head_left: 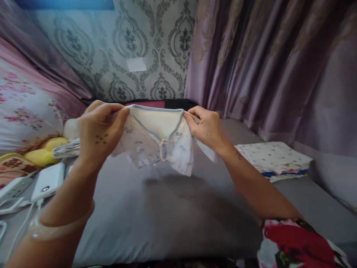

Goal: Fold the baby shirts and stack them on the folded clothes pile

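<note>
A small white baby shirt (147, 143) with a faint print, blue-grey neck trim and a tie at the front hangs in the air above the grey bed sheet (125, 219). My left hand (102, 130) pinches it at the left shoulder between thumb and fingers. At the opposite shoulder, my right hand (205, 126) grips the cloth the same way. The neckline is stretched between both hands, and the lower part swings loose and looks slightly blurred. A shadow falls on the sheet beneath it.
Folded clothes (275, 158) lie in a stack at the right. On the left are a white power bank (48, 182) with cables, a power strip (16, 188), yellow plush items (41, 152) and a floral pillow (25, 108). Purple curtains (251, 59) hang along the right side.
</note>
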A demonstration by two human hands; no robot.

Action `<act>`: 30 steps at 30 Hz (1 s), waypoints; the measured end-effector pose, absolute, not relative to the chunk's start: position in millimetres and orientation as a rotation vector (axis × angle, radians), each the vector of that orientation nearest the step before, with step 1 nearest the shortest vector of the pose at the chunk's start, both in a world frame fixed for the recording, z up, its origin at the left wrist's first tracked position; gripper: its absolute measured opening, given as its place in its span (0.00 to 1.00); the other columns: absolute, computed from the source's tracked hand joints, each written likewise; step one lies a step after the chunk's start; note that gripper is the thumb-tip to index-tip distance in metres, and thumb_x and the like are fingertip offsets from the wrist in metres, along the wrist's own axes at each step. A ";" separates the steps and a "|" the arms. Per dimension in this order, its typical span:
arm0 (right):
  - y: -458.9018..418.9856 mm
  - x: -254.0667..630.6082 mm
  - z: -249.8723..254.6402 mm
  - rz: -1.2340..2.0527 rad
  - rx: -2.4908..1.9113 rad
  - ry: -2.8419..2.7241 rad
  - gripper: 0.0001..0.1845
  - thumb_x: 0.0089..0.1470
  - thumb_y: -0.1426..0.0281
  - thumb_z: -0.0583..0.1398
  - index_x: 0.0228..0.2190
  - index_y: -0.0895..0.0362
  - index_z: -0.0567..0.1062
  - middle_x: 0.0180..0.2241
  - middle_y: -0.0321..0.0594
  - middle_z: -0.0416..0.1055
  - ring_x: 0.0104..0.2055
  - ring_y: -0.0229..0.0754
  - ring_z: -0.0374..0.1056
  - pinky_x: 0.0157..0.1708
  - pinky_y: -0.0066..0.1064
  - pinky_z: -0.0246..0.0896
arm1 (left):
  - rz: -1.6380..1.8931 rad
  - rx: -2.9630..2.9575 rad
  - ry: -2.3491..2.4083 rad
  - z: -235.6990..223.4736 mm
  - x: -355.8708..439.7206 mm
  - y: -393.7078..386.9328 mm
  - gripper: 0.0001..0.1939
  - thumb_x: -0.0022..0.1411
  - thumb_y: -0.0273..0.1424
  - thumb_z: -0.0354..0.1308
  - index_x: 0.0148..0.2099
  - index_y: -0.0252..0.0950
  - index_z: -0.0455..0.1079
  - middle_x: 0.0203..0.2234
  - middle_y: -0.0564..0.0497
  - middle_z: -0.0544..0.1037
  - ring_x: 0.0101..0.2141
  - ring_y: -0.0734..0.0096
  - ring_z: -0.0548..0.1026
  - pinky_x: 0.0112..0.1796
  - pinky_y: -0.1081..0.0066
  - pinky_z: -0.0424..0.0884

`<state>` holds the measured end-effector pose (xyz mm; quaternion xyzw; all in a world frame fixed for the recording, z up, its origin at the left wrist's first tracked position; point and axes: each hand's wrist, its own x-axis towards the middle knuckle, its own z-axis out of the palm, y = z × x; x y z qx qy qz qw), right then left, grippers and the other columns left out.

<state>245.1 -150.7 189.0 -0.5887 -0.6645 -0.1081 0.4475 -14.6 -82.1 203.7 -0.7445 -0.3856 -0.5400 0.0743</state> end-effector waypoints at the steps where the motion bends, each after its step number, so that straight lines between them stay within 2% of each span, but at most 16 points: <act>1: -150.5 245.3 192.2 -0.243 -1.480 -1.657 0.19 0.63 0.56 0.53 0.35 0.55 0.77 0.32 0.40 0.76 0.37 0.42 0.70 0.35 0.30 0.59 | -1.586 -2.267 -1.210 208.0 -17.2 -81.3 0.12 0.62 0.41 0.57 0.39 0.40 0.75 0.30 0.53 0.74 0.34 0.69 0.71 0.39 0.68 0.68; 4: -134.6 251.7 187.0 -0.137 -1.623 -1.738 0.17 0.62 0.58 0.55 0.33 0.55 0.77 0.32 0.39 0.76 0.37 0.42 0.70 0.36 0.29 0.59 | -1.426 -2.431 -1.422 201.7 -17.5 -60.0 0.14 0.58 0.43 0.57 0.38 0.39 0.76 0.27 0.54 0.75 0.31 0.70 0.71 0.34 0.70 0.67; 8: -97.1 261.8 140.8 0.056 -1.934 -1.895 0.15 0.61 0.60 0.55 0.35 0.55 0.78 0.38 0.43 0.77 0.43 0.45 0.71 0.40 0.30 0.59 | -0.926 -2.803 -1.669 145.6 -1.9 -12.4 0.18 0.58 0.43 0.52 0.35 0.35 0.76 0.23 0.52 0.75 0.28 0.69 0.71 0.29 0.73 0.64; 12: -74.0 262.3 78.1 0.054 -2.125 -1.950 0.19 0.67 0.61 0.46 0.45 0.54 0.73 0.47 0.46 0.74 0.51 0.46 0.68 0.45 0.33 0.58 | -0.702 -2.810 -1.773 71.9 20.5 21.2 0.18 0.60 0.39 0.49 0.38 0.34 0.76 0.30 0.47 0.79 0.34 0.64 0.75 0.33 0.72 0.64; 15: -65.0 261.9 46.3 0.054 -2.174 -1.997 0.19 0.68 0.62 0.44 0.47 0.54 0.71 0.51 0.46 0.71 0.52 0.46 0.66 0.47 0.34 0.57 | -0.609 -2.767 -1.789 35.1 32.5 34.9 0.18 0.63 0.38 0.47 0.42 0.35 0.76 0.37 0.44 0.80 0.39 0.61 0.75 0.37 0.70 0.65; 20: -48.4 269.2 26.9 0.101 -2.165 -2.073 0.19 0.68 0.63 0.44 0.48 0.56 0.71 0.52 0.48 0.68 0.54 0.46 0.64 0.49 0.34 0.56 | -0.485 -2.737 -1.822 15.8 42.2 48.8 0.18 0.66 0.39 0.46 0.45 0.37 0.75 0.42 0.44 0.80 0.44 0.58 0.75 0.41 0.66 0.64; 24: -36.8 278.8 16.8 0.259 -2.105 -2.105 0.19 0.67 0.62 0.46 0.47 0.55 0.72 0.52 0.46 0.69 0.52 0.45 0.66 0.46 0.32 0.57 | -0.410 -2.804 -1.818 11.8 45.6 52.1 0.20 0.66 0.43 0.47 0.43 0.38 0.75 0.41 0.45 0.80 0.44 0.57 0.75 0.42 0.65 0.64; 30: -23.1 293.1 -1.2 0.251 -2.003 -2.178 0.15 0.65 0.62 0.49 0.44 0.54 0.72 0.48 0.43 0.72 0.50 0.44 0.67 0.42 0.29 0.57 | -0.458 -2.868 -1.779 -5.2 47.0 63.0 0.18 0.65 0.44 0.50 0.43 0.39 0.75 0.39 0.46 0.81 0.42 0.59 0.76 0.41 0.67 0.65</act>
